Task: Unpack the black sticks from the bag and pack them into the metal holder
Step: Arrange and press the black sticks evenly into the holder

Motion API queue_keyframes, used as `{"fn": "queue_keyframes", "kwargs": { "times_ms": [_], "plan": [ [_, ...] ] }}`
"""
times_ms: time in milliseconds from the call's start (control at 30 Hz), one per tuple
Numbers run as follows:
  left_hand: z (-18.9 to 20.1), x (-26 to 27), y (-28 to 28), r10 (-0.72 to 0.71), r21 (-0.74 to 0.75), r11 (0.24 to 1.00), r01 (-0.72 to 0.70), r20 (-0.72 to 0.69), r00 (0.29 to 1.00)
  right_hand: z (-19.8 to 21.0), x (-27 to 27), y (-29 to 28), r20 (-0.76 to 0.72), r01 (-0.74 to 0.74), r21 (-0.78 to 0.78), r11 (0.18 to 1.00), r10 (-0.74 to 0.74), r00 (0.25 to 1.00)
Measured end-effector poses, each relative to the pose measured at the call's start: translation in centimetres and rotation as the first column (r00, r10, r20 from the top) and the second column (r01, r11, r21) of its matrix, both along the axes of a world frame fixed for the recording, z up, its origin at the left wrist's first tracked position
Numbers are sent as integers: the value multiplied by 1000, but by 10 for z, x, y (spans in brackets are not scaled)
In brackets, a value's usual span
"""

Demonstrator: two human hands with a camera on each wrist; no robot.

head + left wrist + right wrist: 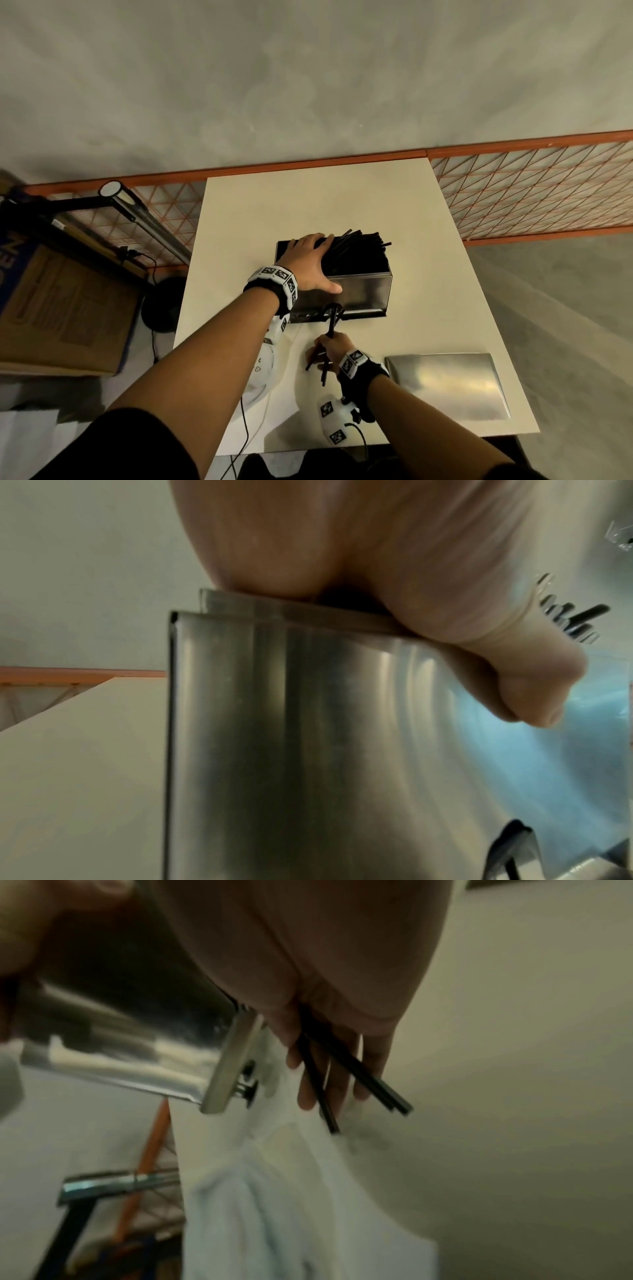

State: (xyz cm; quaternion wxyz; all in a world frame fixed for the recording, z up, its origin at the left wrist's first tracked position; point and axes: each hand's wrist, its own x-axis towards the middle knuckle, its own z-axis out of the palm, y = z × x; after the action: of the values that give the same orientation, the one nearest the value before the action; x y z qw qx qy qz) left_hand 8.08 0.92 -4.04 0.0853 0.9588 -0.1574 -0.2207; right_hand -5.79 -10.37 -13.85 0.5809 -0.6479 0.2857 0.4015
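Packing step under way: the left hand [310, 262] lies spread over the metal holder [363, 291], fingers [325, 241] flat on the stacked black sticks [363, 246], thumb against its front wall. Just below, the right hand [334, 347] clutches a few loose sticks [373, 1077], fingers curled round them above the clear bag [274, 1191] on the counter [445, 308]. Next, I reckon: lift them into the holder.
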Motion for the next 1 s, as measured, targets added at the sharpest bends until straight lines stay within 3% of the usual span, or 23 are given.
{"fn": "queue_keyframes", "kwargs": {
  "times_ms": [100,167,300,467,567,633,667,800,1000],
  "plan": [
    [1,-1,-1,3,-11,1000,-3,0,1000,-34,-14,-9,-2,-295,-136,946,297,955],
    [2,-4,-1,9,-24,1000,-9,-5,1000,-27,-23,-19,-39,-447,-198,872,449,893],
    [3,-5,-1,16,-35,999,-16,11,1000,-2,-34,-40,-154,-534,-111,838,516,843],
    [0,-9,0,18,-38,999,-17,39,999,8,-38,-69,-244,-798,34,602,779,577],
    [-1,-17,-2,20,-34,999,-18,65,998,16,-29,-75,-194,-948,-126,294,929,314],
    [-5,-26,-3,6,-27,1000,-3,102,995,30,-21,-77,-155,-915,-403,29,983,99],
    [-9,-30,-2,-4,-26,1000,7,128,992,43,-18,-79,-162,-855,-517,-39,985,53],
    [-20,-50,-2,-35,-8,999,38,223,974,108,3,-87,-128,-580,-804,-134,990,-51],
    [-25,-59,-1,-30,-56,998,40,164,986,197,44,-92,-177,-340,-924,-174,984,-22]
  ]
}}
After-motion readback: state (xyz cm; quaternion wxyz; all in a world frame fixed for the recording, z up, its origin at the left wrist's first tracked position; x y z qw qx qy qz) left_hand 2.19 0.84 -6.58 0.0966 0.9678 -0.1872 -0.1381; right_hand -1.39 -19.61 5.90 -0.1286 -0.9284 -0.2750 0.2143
